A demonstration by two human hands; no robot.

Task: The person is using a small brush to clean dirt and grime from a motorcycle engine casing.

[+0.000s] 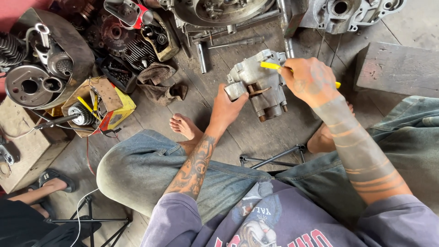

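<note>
The engine casing [258, 84] is dull grey cast metal, rough and grimy. The tool handle [270, 66] looks like glossy yellow plastic. The floor [256, 132] is worn, matt wooden planks. A dirty cloth rag [160, 82] lies crumpled; the jeans [146, 169] are faded denim.

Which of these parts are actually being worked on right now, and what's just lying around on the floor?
In hand: grey engine casting, held by left hand; yellow-handled tool in right hand.
Lying about: cardboard box of parts, rag, wooden block, crankcase.
</note>
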